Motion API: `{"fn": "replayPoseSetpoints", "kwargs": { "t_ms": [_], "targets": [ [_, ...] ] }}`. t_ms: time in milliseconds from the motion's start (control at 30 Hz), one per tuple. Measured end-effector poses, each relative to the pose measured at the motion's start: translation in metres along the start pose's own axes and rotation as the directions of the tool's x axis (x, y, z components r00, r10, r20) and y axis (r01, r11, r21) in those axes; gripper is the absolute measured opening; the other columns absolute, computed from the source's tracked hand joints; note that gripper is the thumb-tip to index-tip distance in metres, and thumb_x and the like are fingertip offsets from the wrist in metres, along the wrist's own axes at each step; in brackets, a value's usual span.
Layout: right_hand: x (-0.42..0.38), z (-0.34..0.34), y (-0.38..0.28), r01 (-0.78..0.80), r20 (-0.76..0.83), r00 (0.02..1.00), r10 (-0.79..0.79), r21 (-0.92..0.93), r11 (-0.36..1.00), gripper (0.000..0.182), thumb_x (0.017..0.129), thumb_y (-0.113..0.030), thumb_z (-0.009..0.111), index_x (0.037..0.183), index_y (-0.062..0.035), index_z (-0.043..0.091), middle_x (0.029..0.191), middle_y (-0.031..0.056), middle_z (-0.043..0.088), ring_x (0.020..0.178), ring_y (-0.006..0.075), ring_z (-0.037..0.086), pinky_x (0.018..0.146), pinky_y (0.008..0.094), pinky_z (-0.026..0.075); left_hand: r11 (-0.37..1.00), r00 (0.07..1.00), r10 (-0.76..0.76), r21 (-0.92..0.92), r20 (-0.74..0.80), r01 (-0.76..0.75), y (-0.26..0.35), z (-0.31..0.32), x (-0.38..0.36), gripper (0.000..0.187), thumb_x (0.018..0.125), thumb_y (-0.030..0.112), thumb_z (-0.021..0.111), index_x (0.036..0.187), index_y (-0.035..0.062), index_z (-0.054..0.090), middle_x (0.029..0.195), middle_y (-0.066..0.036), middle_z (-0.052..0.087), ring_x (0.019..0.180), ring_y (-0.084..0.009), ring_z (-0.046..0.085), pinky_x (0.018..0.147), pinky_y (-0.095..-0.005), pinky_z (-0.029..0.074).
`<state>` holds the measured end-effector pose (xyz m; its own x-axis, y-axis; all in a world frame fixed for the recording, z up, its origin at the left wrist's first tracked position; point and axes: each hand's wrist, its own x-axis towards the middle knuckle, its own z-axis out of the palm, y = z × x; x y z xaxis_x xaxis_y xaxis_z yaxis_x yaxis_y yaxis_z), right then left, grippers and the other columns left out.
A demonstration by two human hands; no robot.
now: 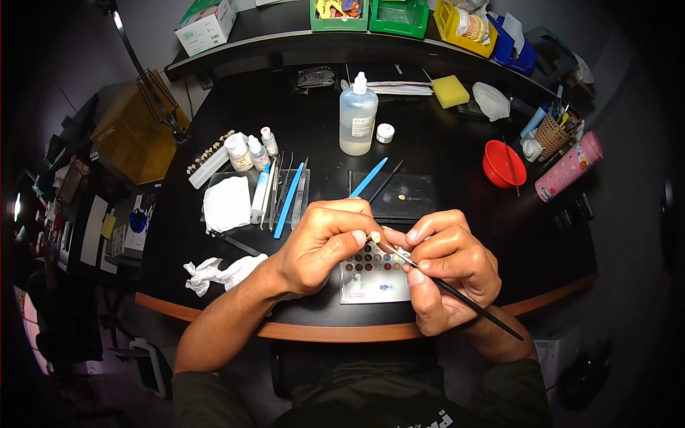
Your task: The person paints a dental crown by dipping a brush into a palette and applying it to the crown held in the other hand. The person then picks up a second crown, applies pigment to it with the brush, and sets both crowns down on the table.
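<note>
Small cream lump (375, 236) in left hand (322, 246), slender black brush (467, 302) in right hand (457, 265), both grips narrow.

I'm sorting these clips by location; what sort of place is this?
Probably a dental laboratory: a tooth-coloured piece and a fine brush in the hands, a palette of coloured dots, and what look like dental models.

At the fingers (344, 214): cream tooth crown (375, 237), black-handled brush (467, 302); beyond them: yellow sponge (451, 92), red bowl (497, 171), pink patterned bottle (569, 167); beneath: multicolour-dotted white palette (371, 287).
</note>
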<state>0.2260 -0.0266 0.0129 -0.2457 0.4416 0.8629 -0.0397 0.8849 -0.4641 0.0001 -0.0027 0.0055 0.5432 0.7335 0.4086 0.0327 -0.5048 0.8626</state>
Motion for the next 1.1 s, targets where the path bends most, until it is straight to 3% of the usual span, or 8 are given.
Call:
{"fn": "replayPoseSetpoints", "kwargs": {
  "t_ms": [1100],
  "targets": [
    [0.002, 0.001, 0.001, 0.026, 0.008, 1.0, -0.026, -0.034, 0.999, 0.02, 0.081, 0.01, 0.073, 0.095, -0.0004, 0.064, 0.089, 0.0132, 0.069, 0.095, 0.0311, 0.073, 0.081, 0.0388, 0.062, 0.999, 0.999, -0.037, -0.016, -0.005, 0.037, 0.005, 0.001, 0.001, 0.054, 0.096, 0.034, 0.048, 0.101, -0.0086, 0.08, 0.085, -0.018, 0.069, 0.078, -0.0233, 0.06, 0.072, -0.0351, 0.047]
  ]
}}
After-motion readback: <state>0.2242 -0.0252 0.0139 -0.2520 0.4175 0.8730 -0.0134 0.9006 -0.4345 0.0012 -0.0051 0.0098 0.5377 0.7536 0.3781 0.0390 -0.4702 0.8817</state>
